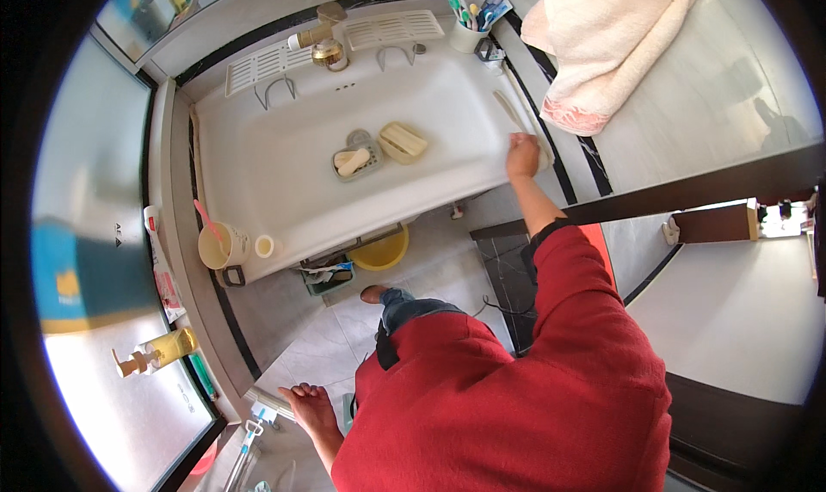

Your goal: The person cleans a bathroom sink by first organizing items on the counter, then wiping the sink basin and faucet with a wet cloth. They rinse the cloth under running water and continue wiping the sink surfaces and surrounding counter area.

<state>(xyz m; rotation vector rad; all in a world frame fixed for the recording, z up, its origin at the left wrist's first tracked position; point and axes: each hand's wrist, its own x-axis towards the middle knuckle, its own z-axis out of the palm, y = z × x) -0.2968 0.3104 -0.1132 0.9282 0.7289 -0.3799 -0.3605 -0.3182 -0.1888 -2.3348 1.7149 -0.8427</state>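
Note:
At the right end of the white washbasin (290, 137), my right hand (523, 155) rests with its fingers curled on the rim. A pale comb-like object (508, 109) lies just beyond the fingertips; whether they grip it cannot be told. A whitish item (547, 151) shows beside the hand, partly hidden. My left hand (312, 409) is low on the left, away from the basin, with its fingers loosely bent and nothing visible in it. In the basin, a soap dish (369, 171) with pieces of soap stands beside a yellowish soap box (401, 142) holding a bar.
A brass-coloured faucet (328, 52) stands at the back, a cup of toothbrushes (469, 38) at the back right. A pink-edged towel (606, 53) hangs at right. A mug (222, 250) stands front left, near a pump bottle (169, 350). Below is a yellow basin (381, 250).

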